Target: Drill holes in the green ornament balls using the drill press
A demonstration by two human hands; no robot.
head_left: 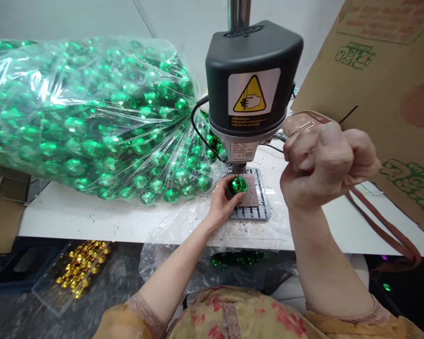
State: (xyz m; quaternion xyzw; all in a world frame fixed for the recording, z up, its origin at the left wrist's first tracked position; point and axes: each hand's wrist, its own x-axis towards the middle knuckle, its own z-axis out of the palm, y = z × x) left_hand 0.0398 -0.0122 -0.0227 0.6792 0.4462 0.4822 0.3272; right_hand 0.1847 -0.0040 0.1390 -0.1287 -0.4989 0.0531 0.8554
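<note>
Green faceted ball is sitting directly under the drill bit; I'm pinching it with my left hand while my right hand is clenching the lever.

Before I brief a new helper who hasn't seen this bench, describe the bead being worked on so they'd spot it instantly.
Find the black drill press with the yellow warning sticker at the white table. Directly under its bit, on the slotted metal base plate, sits one faceted green bead, pinched by the left hand. Unlike the others, it is outside the clear bag.
</note>
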